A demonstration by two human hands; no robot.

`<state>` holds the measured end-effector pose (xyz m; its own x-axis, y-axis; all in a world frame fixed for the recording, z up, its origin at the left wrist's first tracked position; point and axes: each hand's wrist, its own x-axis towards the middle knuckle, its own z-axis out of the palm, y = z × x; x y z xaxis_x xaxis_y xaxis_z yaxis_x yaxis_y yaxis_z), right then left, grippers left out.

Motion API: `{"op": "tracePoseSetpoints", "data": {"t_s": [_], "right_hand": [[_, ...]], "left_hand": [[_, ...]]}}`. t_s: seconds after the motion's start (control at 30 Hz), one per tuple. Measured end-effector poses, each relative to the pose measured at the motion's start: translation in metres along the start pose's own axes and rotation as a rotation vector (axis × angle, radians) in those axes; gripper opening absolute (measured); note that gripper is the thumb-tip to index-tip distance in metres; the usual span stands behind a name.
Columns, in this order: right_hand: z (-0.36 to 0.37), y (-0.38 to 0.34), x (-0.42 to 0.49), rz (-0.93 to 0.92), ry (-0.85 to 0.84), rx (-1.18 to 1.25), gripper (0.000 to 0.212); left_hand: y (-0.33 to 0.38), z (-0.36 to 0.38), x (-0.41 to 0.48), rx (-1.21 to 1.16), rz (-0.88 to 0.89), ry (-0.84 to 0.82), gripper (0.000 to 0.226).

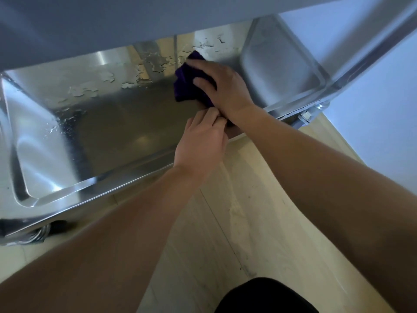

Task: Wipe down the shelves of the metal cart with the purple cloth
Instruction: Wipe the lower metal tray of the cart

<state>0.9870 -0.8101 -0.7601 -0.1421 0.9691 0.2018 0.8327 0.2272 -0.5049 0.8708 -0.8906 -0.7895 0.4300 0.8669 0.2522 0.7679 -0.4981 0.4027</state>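
The metal cart's lower shelf is a shiny steel tray with raised edges, seen from above under an upper shelf. The purple cloth lies on its right part, near the back. My right hand presses flat on the cloth, fingers spread over it. My left hand is just in front of it, fingertips pinching the cloth's near corner at my right wrist. Wet, foamy patches streak the shelf's back portion.
The underside of the upper shelf overhangs the back of the tray. A cart leg with bolts stands at the right, a castor at the lower left. Light wooden floor lies in front, a pale wall to the right.
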Motion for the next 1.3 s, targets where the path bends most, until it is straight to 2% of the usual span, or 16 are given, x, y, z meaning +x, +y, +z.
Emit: {"op": "tracePoseSetpoints", "data": {"t_s": [0.07, 0.13, 0.23, 0.5, 0.63, 0.8, 0.87, 0.97, 1.1, 1.17, 1.23, 1.3], "right_hand": [[-0.007, 0.012, -0.008, 0.045, 0.016, -0.074, 0.056], [-0.014, 0.025, -0.011, 0.173, 0.054, -0.112, 0.062], [-0.018, 0.037, -0.010, 0.291, 0.067, -0.167, 0.055], [0.004, 0.008, -0.008, 0.318, 0.149, -0.227, 0.046], [0.042, -0.048, -0.006, 0.173, 0.162, -0.213, 0.037], [0.096, -0.129, -0.005, -0.187, -0.003, -0.162, 0.038], [0.100, -0.134, -0.003, -0.229, -0.023, -0.170, 0.038], [0.086, -0.109, 0.001, -0.115, 0.028, -0.215, 0.038], [0.062, -0.066, 0.003, 0.224, 0.137, -0.251, 0.038], [0.063, -0.067, 0.001, 0.330, 0.155, -0.245, 0.039], [0.073, -0.086, 0.000, 0.305, 0.161, -0.244, 0.037], [0.087, -0.116, 0.003, 0.125, 0.109, -0.192, 0.033]], "left_hand": [[0.000, -0.004, 0.003, -0.047, 0.005, -0.025, 0.027], [-0.004, -0.012, 0.002, -0.055, 0.002, -0.044, 0.030], [-0.025, -0.028, -0.013, 0.028, -0.041, -0.009, 0.030], [-0.087, -0.077, -0.082, 0.141, -0.297, 0.145, 0.028], [-0.093, -0.081, -0.111, 0.121, -0.410, 0.211, 0.030], [-0.090, -0.075, -0.106, 0.139, -0.437, 0.222, 0.026], [-0.090, -0.075, -0.108, 0.152, -0.422, 0.227, 0.026], [-0.090, -0.075, -0.107, 0.147, -0.395, 0.242, 0.027], [-0.089, -0.073, -0.109, 0.168, -0.380, 0.215, 0.024], [-0.088, -0.074, -0.110, 0.174, -0.389, 0.206, 0.023], [-0.088, -0.075, -0.110, 0.165, -0.399, 0.199, 0.023], [-0.087, -0.077, -0.110, 0.157, -0.412, 0.186, 0.024]]}}
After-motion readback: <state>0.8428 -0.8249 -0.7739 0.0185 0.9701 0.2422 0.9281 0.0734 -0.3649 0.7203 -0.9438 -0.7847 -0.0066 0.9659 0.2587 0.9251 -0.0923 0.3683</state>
